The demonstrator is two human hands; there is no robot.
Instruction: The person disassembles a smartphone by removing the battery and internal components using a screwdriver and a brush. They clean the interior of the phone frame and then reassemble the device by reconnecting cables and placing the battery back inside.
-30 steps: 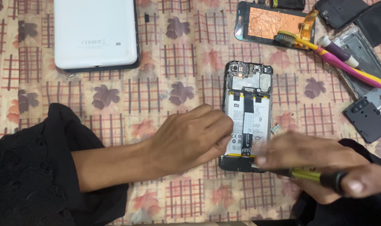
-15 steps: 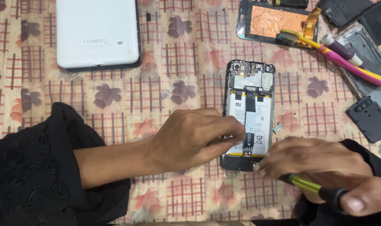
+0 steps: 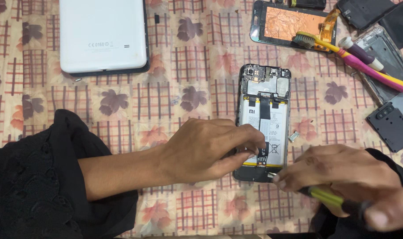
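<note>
The phone [image 3: 264, 119], its back cover off so that the battery and boards show, lies face down on the patterned cloth [image 3: 121, 106], a little right of the middle of the scene, with its camera end far from us and its bottom end near. We rest our left hand [image 3: 206, 150] on its near left part, fingertips [image 3: 254, 144] pressed on the lower end of the battery and the thumb against the left edge, so this hand pins the phone rather than closing round it. Our right hand [image 3: 343, 172] sits just right of the phone's near end, closed around a screwdriver [image 3: 330, 198] with a yellow-green and black handle; its metal tip meets the phone's near right corner, just beside our left thumb. A small metal bit [image 3: 293, 136] lies on the cloth just right of the phone. Far left lies a white tablet [image 3: 101, 35], back up. Far right of the phone we see a loose screen [image 3: 290, 24] with an orange face, and a toothbrush [image 3: 356, 59] with a yellow and pink handle lies across its corner, running right and nearer. Beyond the brush, at the right edge, lies a grey frame [image 3: 383, 57], and nearer than it a black cover piece [image 3: 389, 126]. Black sleeves [image 3: 42, 177] cover both forearms; the left one fills the near left corner.
</note>
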